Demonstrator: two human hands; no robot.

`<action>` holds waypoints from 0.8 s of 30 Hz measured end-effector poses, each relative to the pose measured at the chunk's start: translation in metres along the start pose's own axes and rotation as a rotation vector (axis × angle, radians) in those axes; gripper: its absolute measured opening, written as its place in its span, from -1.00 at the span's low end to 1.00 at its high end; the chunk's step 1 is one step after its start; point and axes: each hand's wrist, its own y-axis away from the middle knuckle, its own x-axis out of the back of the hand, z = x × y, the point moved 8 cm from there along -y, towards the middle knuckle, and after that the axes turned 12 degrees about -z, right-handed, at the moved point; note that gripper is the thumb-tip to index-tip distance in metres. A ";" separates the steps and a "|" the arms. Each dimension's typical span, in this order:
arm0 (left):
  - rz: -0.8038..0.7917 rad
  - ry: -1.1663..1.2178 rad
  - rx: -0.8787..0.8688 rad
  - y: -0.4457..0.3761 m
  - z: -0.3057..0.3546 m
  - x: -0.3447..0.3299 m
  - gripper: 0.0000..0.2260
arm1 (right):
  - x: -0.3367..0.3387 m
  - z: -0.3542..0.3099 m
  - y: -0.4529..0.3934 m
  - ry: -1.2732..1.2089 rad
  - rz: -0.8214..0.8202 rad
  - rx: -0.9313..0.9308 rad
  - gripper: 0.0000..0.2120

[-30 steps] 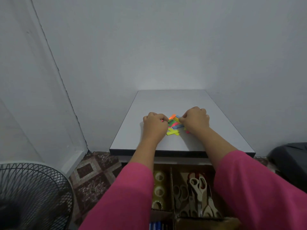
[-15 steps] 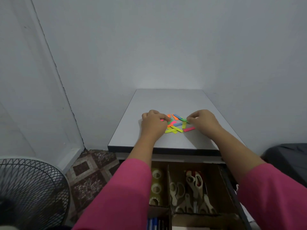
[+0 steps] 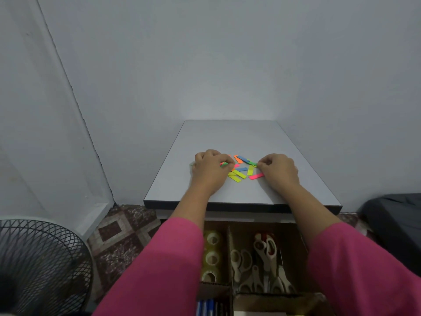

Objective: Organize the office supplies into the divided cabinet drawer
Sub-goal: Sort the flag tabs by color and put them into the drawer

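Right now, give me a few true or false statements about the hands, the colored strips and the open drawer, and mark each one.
1. The colored strips lie on the cabinet top. True.
2. The scissors lie on the cabinet top. False: they are in the open drawer.
3. The left hand holds strips in its grip. True.
4. The right hand rests inside the drawer. False: it is at the right edge of the strips, pinching one.
5. Tape rolls sit in the compartment left of the scissors. True.
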 end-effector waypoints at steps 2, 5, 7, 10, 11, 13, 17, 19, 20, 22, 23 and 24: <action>-0.039 -0.030 -0.024 0.003 0.004 -0.002 -0.87 | 0.001 -0.002 0.002 0.009 0.027 0.012 -0.79; -0.067 -0.102 -0.048 0.005 0.008 -0.004 -0.89 | 0.001 -0.007 0.004 0.032 0.031 0.048 -0.73; -0.058 -0.108 -0.053 0.005 0.009 -0.004 -0.89 | 0.001 -0.009 0.004 0.067 0.022 0.054 -0.73; -0.053 -0.099 -0.062 0.004 0.009 -0.004 -0.90 | -0.001 -0.011 0.004 0.077 0.007 0.056 -0.73; -0.057 -0.093 -0.064 0.004 0.009 -0.004 -0.89 | -0.002 -0.010 0.004 0.071 0.005 0.054 -0.73; -0.065 -0.069 -0.066 0.004 0.009 -0.005 -0.89 | -0.001 -0.008 0.003 0.047 0.004 0.047 -0.73; -0.055 -0.030 -0.077 0.003 0.009 -0.004 -0.88 | 0.003 -0.008 0.006 -0.020 0.040 0.049 -0.73; -0.057 -0.024 -0.081 0.003 0.009 -0.004 -0.87 | 0.006 -0.006 0.008 -0.050 0.063 0.033 -0.74; -0.060 -0.026 -0.080 0.003 0.009 -0.005 -0.86 | 0.007 -0.004 0.008 -0.055 0.069 0.020 -0.74; -0.065 -0.035 -0.072 0.003 0.008 -0.005 -0.84 | 0.007 -0.004 0.007 -0.029 0.074 0.010 -0.72; -0.062 -0.035 -0.069 0.003 0.008 -0.004 -0.84 | 0.007 -0.006 0.007 0.005 0.073 0.016 -0.71; -0.057 -0.032 -0.067 0.003 0.008 -0.004 -0.83 | 0.006 -0.009 0.008 0.049 0.071 0.028 -0.71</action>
